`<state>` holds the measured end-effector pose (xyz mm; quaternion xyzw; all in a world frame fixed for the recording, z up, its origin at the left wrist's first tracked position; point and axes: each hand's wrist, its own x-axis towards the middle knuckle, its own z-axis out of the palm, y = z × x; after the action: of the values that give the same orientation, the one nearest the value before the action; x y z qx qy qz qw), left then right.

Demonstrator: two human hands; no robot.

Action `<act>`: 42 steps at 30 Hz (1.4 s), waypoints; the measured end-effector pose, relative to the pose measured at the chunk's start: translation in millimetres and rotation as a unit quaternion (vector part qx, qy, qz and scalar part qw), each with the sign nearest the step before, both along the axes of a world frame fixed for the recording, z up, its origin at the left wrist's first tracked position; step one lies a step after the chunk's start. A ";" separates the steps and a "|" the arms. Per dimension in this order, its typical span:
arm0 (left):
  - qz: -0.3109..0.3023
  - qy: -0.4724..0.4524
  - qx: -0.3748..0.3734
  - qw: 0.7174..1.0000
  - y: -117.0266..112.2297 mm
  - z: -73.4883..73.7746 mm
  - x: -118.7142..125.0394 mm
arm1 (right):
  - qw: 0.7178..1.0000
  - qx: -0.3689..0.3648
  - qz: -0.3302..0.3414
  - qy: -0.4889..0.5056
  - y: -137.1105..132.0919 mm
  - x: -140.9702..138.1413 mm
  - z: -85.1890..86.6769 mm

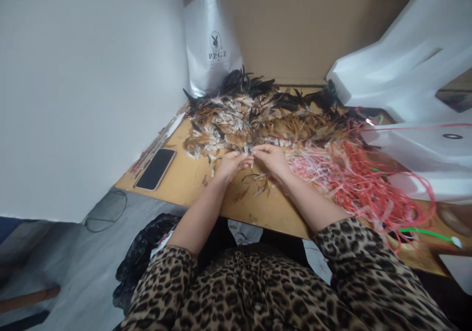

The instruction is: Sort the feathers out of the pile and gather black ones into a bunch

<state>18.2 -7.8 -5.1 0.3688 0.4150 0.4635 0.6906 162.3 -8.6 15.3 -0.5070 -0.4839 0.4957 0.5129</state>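
Observation:
Both of my hands meet over the near side of the table, in front of a broad heap of brown, white and black feathers (236, 119). My left hand (232, 165) has its fingers closed in a pinch on a small feather (248, 153), partly hidden by the fingertips. From the other side, my right hand (273, 160) pinches the same feather with thumb and forefinger. Several loose dark feathers (260, 186) lie on the tabletop just below my hands. A tangle of red and pale plastic strips (354, 178) spreads to the right of my right forearm.
A phone (155, 169) lies flat at the left of the wooden table (188, 186), near thin sticks. At the back stands a white printed bag (214, 50). White foam pieces (398, 60) rise on the right. A green strip (427, 233) lies by the table's right front; a black plastic bag (142, 252) sits below.

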 end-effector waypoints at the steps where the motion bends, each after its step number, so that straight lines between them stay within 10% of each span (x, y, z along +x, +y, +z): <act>1: 0.002 0.005 0.004 1.000 -0.3 -0.2 0.8 | 1.000 0.009 0.001 -0.028 -0.3 1.0 0.7; 8: -0.008 0.045 0.015 0.999 -1.5 -0.9 5.5 | 0.992 0.038 0.022 -0.117 2.4 6.4 -0.6; 27: 0.009 -0.068 -0.001 0.998 2.4 4.7 -6.2 | 0.971 -0.109 0.108 0.185 2.7 8.0 4.1; 42: -0.021 -0.016 0.015 1.000 -0.3 2.8 -2.9 | 0.990 -0.001 0.128 -0.062 2.3 17.1 7.9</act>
<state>15.2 -8.0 -2.2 0.3802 0.3887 0.4608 0.7014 179.4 -6.2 23.2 -0.4714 -0.5750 0.5253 0.4137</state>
